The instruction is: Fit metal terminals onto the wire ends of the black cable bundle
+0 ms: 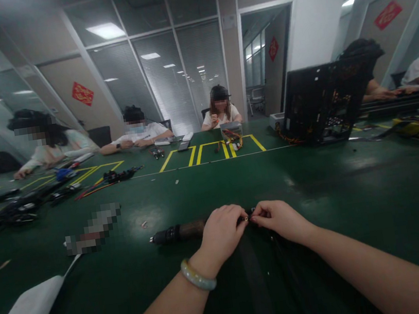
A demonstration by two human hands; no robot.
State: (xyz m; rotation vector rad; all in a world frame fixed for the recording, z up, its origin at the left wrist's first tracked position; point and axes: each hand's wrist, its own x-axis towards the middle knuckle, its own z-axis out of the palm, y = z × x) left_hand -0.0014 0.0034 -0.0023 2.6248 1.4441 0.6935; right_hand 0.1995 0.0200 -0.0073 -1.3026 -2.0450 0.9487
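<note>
dark cylindrical rod [183, 231], left hand [224, 233] clasped round it, right hand [278, 218] pinching its end

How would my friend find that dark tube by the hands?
Start at the big green table and look at its near edge, where two bare arms meet. Just beside the left hand lies a dark tube, pointing sideways. It is the only thick rod there; the black things farther off are thin cables.
</note>
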